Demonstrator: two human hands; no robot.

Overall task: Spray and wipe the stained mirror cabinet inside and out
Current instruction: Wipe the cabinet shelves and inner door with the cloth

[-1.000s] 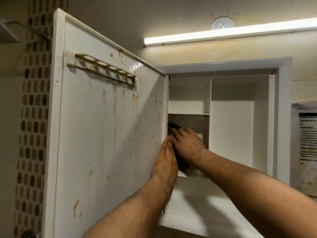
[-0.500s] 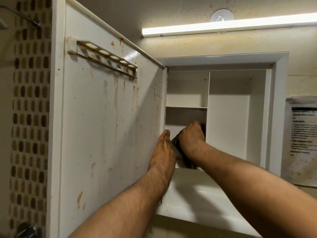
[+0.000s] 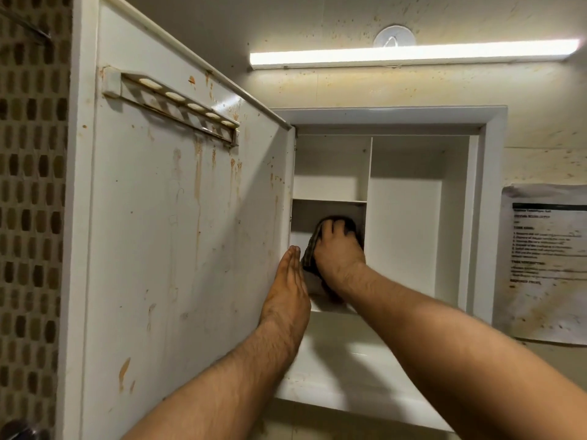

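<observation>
Cloth (image 3: 309, 254) gripped by right hand (image 3: 338, 254) inside cabinet (image 3: 405, 223) — left hand (image 3: 290, 292) flat against door (image 3: 178, 249)

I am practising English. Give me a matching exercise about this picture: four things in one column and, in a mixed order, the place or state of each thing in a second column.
Things
1. left hand
2. right hand
3. long white tube lamp
4. printed paper sheet

Places or states
a. hangs to the right of the white cabinet
b. holds a dark checked cloth in the left compartment, under the small shelf
c. lies flat, with straight fingers, against the stained white cabinet door
d. lit, above the cabinet

Pairs: 1-c, 2-b, 3-d, 4-a
</observation>
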